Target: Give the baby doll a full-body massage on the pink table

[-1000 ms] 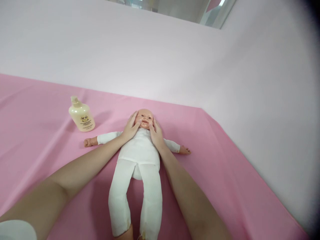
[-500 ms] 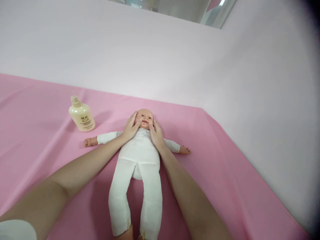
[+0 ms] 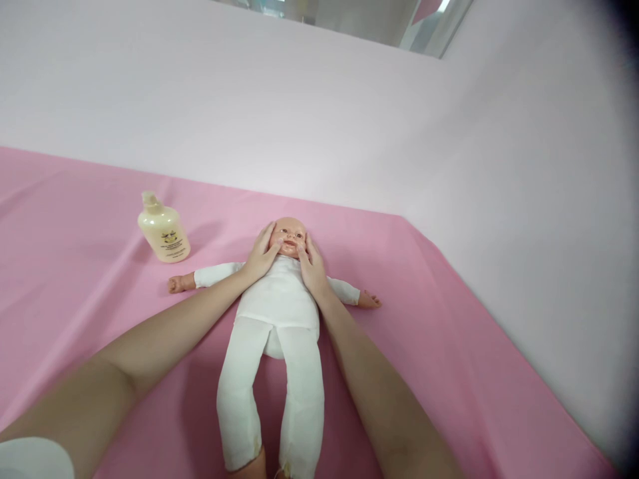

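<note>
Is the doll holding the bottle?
No, the bottle stands by itself on the pink cloth, apart from the doll, whose face is touched by the left hand and right hand.

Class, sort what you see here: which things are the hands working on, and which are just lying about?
In use:
- doll, face cupped by left hand and right hand

Lying about:
- lotion bottle, apart to the left
- pink cloth underneath

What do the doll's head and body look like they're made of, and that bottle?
Doll's head: likely vinyl or plastic, smooth with slight sheen. Doll's body: white woven cloth, matte, softly wrinkled, probably stuffed. Bottle: cream plastic by its look, glossy, with a printed label.
</note>
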Demonstrator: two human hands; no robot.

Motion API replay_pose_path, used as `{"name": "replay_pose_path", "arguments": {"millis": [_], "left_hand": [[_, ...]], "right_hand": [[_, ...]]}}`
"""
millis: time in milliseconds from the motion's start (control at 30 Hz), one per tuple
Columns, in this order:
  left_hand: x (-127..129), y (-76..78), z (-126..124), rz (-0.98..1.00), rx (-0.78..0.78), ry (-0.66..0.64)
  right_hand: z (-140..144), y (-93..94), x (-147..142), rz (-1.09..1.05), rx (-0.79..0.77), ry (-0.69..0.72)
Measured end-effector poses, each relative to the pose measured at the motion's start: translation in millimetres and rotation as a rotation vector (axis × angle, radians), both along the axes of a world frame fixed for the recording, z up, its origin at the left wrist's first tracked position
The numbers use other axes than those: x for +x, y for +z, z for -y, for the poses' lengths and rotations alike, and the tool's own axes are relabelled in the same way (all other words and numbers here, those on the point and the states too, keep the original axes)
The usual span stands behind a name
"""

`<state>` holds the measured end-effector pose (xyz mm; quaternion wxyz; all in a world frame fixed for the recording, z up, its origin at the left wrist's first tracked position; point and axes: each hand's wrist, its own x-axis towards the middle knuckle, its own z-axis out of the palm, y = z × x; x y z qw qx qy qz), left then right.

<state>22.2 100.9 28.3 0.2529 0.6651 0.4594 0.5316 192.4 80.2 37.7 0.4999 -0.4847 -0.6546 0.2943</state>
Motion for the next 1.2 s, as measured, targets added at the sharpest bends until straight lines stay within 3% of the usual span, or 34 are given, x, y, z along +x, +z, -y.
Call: {"name": "replay_pose_path", "arguments": {"millis": [200, 833, 1200], "left_hand": [[-1.1, 4.1, 3.5, -0.036, 0.083, -0.042], [0.8, 1.8, 2.8, 0.017, -0.039, 0.000], [-1.0, 3.9, 3.0, -0.020, 0.044, -0.028]], "right_hand": [[0.4, 0.8, 0.6, 0.004, 0.031, 0.030], [0.0, 1.1, -0.2, 0.028, 0.001, -0.032], [2.1, 3.4, 0.4, 0.000, 0.008, 0.029]]}}
